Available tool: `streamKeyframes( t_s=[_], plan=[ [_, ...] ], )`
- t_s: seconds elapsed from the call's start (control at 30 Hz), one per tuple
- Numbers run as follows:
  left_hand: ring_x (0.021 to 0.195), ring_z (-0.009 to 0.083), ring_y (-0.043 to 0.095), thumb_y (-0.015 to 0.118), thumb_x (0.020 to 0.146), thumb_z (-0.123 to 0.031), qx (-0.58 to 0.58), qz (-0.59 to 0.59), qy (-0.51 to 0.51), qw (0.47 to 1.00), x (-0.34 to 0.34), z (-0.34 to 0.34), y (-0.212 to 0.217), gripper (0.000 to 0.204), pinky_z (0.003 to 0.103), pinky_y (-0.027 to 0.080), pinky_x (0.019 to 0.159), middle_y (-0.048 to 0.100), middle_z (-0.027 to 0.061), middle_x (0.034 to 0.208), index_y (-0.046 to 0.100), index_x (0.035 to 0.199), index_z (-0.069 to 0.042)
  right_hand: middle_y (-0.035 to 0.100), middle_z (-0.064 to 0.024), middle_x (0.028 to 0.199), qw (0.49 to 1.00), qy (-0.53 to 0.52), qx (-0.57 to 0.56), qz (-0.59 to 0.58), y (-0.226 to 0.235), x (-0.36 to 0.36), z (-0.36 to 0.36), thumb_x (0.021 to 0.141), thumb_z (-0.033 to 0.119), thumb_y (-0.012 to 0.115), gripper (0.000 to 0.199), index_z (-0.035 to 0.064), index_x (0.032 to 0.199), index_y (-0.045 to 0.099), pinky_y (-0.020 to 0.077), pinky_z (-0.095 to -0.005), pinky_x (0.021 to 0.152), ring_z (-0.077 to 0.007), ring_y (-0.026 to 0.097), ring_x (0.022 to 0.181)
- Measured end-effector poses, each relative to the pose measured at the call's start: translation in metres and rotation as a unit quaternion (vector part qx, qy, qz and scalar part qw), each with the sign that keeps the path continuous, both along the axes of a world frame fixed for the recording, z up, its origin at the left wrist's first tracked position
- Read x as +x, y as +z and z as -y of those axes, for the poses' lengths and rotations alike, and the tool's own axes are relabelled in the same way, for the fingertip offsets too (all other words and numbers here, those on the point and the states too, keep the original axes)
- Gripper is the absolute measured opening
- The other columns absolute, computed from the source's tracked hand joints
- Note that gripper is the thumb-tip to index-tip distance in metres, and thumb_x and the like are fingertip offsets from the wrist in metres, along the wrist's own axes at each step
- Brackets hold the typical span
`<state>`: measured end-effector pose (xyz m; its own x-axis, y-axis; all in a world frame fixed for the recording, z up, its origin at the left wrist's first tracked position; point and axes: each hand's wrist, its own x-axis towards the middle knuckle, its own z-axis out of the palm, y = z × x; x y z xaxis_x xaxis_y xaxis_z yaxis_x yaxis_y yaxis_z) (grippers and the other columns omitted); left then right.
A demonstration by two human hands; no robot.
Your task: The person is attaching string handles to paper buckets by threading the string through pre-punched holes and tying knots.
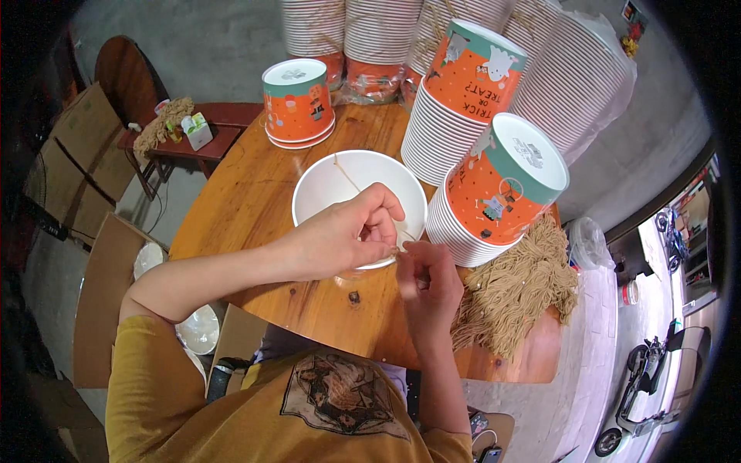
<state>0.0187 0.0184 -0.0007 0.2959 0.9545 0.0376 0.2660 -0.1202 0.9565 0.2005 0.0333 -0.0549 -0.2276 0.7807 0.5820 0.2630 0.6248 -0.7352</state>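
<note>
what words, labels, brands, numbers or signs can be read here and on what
Rear orange tub stack: large dark lettering, legible, not copied here.
Front orange tub stack: print on its base, too small to read.
Left orange tub stack: base print, also too small.
White tub: none visible.

Legible dark lettering stands upside down on the tall cup stack [465, 85] at one o'clock, while unreadably small print marks the upturned bases at eleven [294, 75] and two o'clock.
</note>
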Motion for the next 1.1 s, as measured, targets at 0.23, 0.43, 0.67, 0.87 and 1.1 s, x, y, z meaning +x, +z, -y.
streamKeyframes(
  t_s=[0.23, 0.43, 0.67, 0.87, 1.1],
  plan=[
    [0.08, 0.0059, 0.05, 0.058, 0.091, -0.001, -0.003, -0.027, 0.001, 1.0, 0.0, 0.001, 0.002, 0.033, 0.025, 0.042, 0.078, 0.054, -0.0011, 0.088, 0.041, 0.119, -0.006, 0.058, -0.0064, 0.076, 0.995, -0.008, 0.082, 0.058, 0.002, 0.0, -0.004, 0.075, -0.003, 0.07, 0.026, 0.0084, 0.097, 0.061, 0.0493, -0.0313, 0.056, -0.0202, 0.06, 0.062],
    [0.077, 0.0106, 0.054, 0.053, 0.091, -0.002, 0.032, -0.03, -0.023, 0.999, 0.0, 0.0, -0.005, 0.032, 0.027, 0.046, 0.071, 0.054, 0.003, 0.086, 0.042, 0.121, -0.004, 0.059, -0.0071, 0.078, 0.999, -0.003, 0.047, 0.02, -0.003, -0.004, -0.003, 0.074, -0.004, 0.069, 0.025, 0.0072, 0.094, 0.059, 0.0492, -0.0306, 0.057, -0.0199, 0.061, 0.063],
    [0.079, 0.01, 0.051, 0.052, 0.092, -0.003, -0.045, -0.112, 0.006, 0.993, 0.001, 0.001, 0.003, 0.025, 0.027, 0.045, 0.075, 0.052, 0.0016, 0.084, 0.049, 0.116, -0.003, 0.059, -0.0071, 0.079, 0.999, 0.014, -0.012, -0.027, -0.008, -0.003, -0.002, 0.079, -0.005, 0.066, 0.019, 0.0051, 0.092, 0.057, 0.0472, -0.027, 0.057, -0.0155, 0.059, 0.064],
    [0.088, 0.0279, 0.059, 0.051, 0.087, -0.012, 0.068, -0.202, 0.004, 0.977, 0.0, 0.001, 0.002, 0.014, 0.038, 0.047, 0.076, 0.059, 0.0155, 0.092, 0.058, 0.092, -0.001, 0.059, -0.0069, 0.079, 0.999, 0.023, -0.015, -0.035, -0.011, 0.0, -0.001, 0.079, -0.006, 0.065, 0.018, 0.0043, 0.091, 0.056, 0.0458, -0.025, 0.057, -0.0148, 0.057, 0.062],
    [0.081, 0.0196, 0.056, 0.056, 0.086, -0.007, 0.059, -0.178, -0.001, 0.982, -0.002, 0.001, 0.007, 0.006, 0.032, 0.046, 0.071, 0.057, 0.0089, 0.089, 0.056, 0.09, -0.002, 0.059, -0.0049, 0.08, 0.996, 0.042, -0.033, -0.072, -0.013, 0.002, -0.001, 0.082, -0.004, 0.064, 0.015, 0.0041, 0.091, 0.055, 0.0444, -0.023, 0.058, -0.0103, 0.054, 0.064]
  ],
)
